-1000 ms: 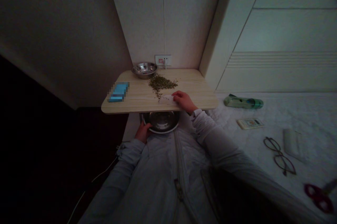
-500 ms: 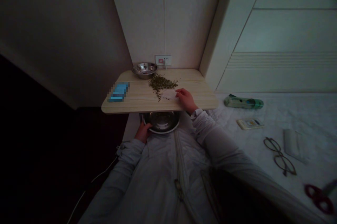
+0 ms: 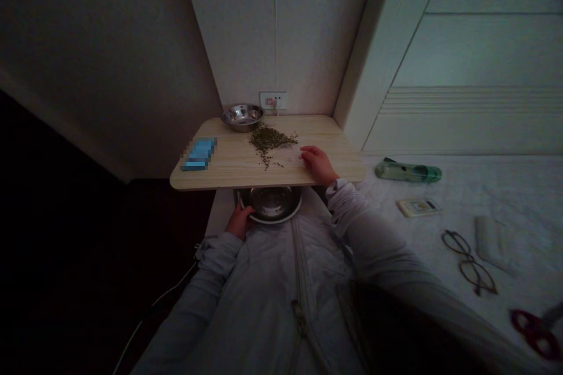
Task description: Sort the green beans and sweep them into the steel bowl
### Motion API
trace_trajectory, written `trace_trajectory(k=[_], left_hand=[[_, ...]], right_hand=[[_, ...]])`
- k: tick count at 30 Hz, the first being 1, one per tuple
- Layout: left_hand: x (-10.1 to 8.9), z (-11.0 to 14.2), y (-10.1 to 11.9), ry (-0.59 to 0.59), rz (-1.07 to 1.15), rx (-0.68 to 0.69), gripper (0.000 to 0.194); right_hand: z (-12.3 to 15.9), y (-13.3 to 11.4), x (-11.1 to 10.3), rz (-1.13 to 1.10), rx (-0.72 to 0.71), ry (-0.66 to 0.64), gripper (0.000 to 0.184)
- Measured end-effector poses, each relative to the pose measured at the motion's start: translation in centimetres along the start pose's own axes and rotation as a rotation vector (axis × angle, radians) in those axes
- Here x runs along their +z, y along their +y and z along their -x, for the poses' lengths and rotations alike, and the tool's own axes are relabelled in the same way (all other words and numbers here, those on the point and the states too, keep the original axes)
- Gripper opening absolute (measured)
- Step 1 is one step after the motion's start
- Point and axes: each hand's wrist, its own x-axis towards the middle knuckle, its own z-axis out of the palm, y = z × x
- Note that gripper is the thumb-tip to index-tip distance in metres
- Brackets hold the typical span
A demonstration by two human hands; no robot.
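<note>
My left hand [image 3: 240, 221] grips the rim of a shiny metal bowl [image 3: 272, 218], which sits just below the front edge of a small wooden table [image 3: 233, 172]. Part of the bowl is hidden under the tabletop. My right hand [image 3: 319, 164] is over the table's right half, fingers pinched on a thin, pale, see-through sheet [image 3: 291, 154]; its kind is unclear. Beyond the sheet, small greenish-brown grains [image 3: 267, 139] lie in a loose heap, with a thin trail toward the front edge. Behind them to the left stands a second metal bowl [image 3: 243, 118].
A blurred blue object [image 3: 199, 154] lies on the table's left side. Behind is a wall socket [image 3: 273, 100] with a plug. On the white bed to the right are a green bottle [image 3: 408, 171], a phone [image 3: 419, 206], glasses [image 3: 468, 262], a pale case [image 3: 495, 243] and red-handled scissors [image 3: 534, 334].
My right hand has moved slightly to the right with the pale sheet, away from the grains. My left hand and the bowl it holds stay in place.
</note>
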Motion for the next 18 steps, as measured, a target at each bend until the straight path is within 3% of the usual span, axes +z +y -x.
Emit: trace_trajectory(k=[4,10,18], left_hand=[[-0.02,-0.11,-0.09,0.005,0.01,-0.002,0.044],[-0.1,-0.21,-0.22,0.001,0.016,0.0,0.045],[-0.15,-0.12,-0.19,0.01,0.014,-0.007,0.045]], right_hand=[[0.14,0.41,-0.09,0.06,-0.071,0.107,0.026],[0.59,0.1,0.2,0.285,-0.134,0.079,0.024],[0.71,-0.04,0.52,0.378,-0.147,0.084,0.025]])
